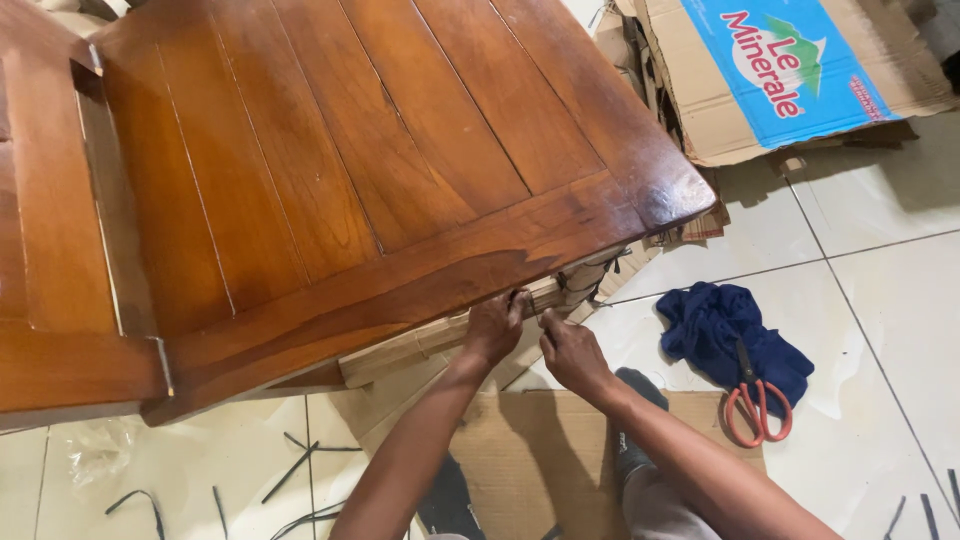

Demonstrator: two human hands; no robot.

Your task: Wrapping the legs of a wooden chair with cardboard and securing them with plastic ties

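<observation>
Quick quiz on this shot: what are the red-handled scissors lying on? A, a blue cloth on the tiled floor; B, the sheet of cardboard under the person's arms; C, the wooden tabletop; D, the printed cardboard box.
A: the red-handled scissors lie with their blades on the crumpled blue cloth on the tiled floor, to the right of the right hand.

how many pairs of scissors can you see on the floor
1. The single pair of red-handled metal scissors lies on the crumpled dark blue cloth on the white tiled floor, to the right of the person's right hand. Others may be hidden under the brown wooden furniture.
</observation>
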